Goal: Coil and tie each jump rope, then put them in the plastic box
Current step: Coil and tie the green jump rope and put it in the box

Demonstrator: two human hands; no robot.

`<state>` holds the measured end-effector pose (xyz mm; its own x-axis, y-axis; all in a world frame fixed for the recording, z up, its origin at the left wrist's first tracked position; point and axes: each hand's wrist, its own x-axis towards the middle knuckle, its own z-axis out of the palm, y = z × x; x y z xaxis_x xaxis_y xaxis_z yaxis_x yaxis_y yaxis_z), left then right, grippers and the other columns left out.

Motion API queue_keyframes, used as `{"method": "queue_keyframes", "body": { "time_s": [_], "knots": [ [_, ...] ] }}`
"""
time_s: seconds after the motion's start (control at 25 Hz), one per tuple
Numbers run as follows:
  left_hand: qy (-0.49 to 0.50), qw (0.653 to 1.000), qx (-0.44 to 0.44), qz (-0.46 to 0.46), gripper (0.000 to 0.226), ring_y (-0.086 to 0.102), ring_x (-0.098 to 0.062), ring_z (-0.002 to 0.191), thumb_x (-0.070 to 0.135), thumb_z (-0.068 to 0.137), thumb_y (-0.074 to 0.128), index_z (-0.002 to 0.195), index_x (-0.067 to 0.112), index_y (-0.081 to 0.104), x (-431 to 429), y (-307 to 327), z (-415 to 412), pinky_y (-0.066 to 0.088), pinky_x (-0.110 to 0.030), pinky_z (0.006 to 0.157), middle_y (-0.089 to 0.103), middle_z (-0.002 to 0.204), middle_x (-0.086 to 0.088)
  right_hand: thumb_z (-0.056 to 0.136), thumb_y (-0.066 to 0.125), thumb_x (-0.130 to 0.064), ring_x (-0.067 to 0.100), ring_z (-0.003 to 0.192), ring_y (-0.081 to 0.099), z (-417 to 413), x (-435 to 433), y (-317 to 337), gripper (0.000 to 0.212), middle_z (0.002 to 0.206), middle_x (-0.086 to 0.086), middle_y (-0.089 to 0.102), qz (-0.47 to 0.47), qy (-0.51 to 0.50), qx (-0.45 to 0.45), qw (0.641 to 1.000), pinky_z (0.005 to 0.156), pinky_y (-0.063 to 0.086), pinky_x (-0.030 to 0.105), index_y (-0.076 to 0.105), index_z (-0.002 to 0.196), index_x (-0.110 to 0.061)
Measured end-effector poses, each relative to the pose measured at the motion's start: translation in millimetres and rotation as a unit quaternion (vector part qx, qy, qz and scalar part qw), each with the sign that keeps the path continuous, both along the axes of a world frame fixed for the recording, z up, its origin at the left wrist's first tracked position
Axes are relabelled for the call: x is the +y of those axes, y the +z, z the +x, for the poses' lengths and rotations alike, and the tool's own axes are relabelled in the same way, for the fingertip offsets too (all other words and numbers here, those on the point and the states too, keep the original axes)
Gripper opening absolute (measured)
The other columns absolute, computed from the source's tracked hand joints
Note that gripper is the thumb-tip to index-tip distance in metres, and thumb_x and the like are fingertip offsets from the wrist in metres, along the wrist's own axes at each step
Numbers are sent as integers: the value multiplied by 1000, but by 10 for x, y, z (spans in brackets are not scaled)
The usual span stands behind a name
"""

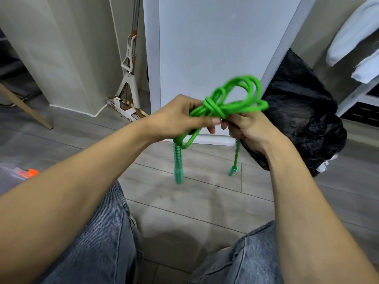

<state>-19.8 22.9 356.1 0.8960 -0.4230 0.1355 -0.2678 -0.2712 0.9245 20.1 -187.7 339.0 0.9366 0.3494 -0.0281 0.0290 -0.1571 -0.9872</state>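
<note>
Green jump rope [217,108], pinched at its loose knot by left hand [180,117] and right hand [250,130], may uncoil if either grip slackens.

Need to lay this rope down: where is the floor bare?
Bare floor lies between the knees and the white panel, under the rope. More shows left, between the mop and the wooden leg. The right is crowded by the black bag.
</note>
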Motion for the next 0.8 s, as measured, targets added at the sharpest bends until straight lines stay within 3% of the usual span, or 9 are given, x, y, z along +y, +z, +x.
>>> {"method": "queue_keyframes", "body": {
  "time_s": [0.08,0.2,0.28,0.4,0.52,0.64,0.72,0.8],
  "knots": [
    [120,991,-16,59,25,52,-16,61,34,97,61,95,10,69,46,-91,164,41,-28,60,67,75,-2,100,56,-22,15,45,26,-47,46,-2,24,68,3,57,-68,42,5,997,47,20,24,78,94,-15],
    [199,932,-26,303,29,52,-28,80,37,102,45,106,8,48,134,-275,306,39,-36,69,58,91,-10,102,53,-19,17,49,32,-155,99,58,25,69,3,54,-162,101,25,981,50,26,27,77,106,-14],
    [150,899,-19,411,22,47,-34,82,31,103,39,105,9,37,144,-318,287,34,-38,69,54,96,-16,100,57,-17,17,51,34,-204,111,110,21,66,2,52,-169,104,14,980,49,28,25,77,104,-13],
    [12,863,-78,499,21,53,-30,90,32,101,48,113,15,53,138,-256,212,38,-35,71,60,99,-9,94,67,-16,8,49,42,-213,121,151,12,59,-6,58,-179,66,-65,980,49,31,16,78,94,-11],
    [-92,887,-61,449,16,55,-14,74,33,91,67,106,28,70,120,-170,124,40,-26,63,61,78,7,83,80,-15,1,58,57,-198,135,128,8,68,-4,70,-171,39,-98,980,56,41,9,76,85,-8],
    [-148,948,26,279,9,46,0,55,18,86,75,95,18,75,92,-134,50,36,-12,56,54,59,16,80,82,-16,3,53,54,-185,127,101,11,62,-2,66,-138,42,-58,988,51,41,11,75,82,-8],
    [-144,975,75,154,9,50,0,62,9,85,75,94,10,75,124,-105,46,39,-12,62,59,65,15,83,76,-11,5,57,62,-143,116,85,3,64,-4,69,-64,25,-17,997,56,48,17,74,81,-9],
    [-105,988,85,71,11,56,-7,72,13,88,73,98,8,74,177,-92,100,42,-21,69,69,79,6,84,72,-9,8,52,58,-80,105,55,12,63,-5,67,-38,-7,-38,999,52,45,22,72,75,-16]
  ]
}}
